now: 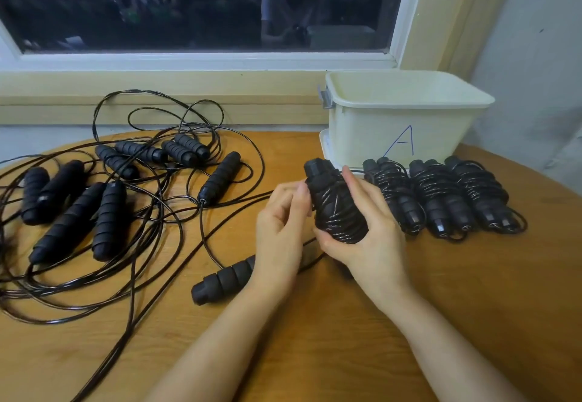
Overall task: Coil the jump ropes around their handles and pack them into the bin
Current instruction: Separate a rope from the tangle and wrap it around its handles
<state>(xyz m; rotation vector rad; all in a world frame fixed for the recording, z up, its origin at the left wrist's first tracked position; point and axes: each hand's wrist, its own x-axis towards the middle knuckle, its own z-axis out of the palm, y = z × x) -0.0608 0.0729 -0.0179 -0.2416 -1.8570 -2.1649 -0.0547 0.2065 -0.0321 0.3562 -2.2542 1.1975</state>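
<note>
Nearest the camera, a loose black handle point(226, 278) is laid on the wooden table point(472, 307), partly hidden under the left wrist. Just beyond it, a half-wound bundle point(337, 203) of two handles is clasped from below and from the side by the right hand point(374, 241), its fingers curled round the coiled cord. The left hand point(280, 228) is held against the bundle's left side with fingers bent; whether the cord is pinched there cannot be told. A free length of cord point(220, 222) is seen trailing away from between the hands across the table.

To the left, a tangle of unwound jump ropes point(126, 181) is spread out, with many handles lying among the loops. To the right, three finished bundles point(441, 197) are lined up side by side, just in front of the bin point(403, 118). The bin is cream-coloured, marked with a blue letter A point(403, 141), and is placed at the table's far edge by the window point(189, 8).
</note>
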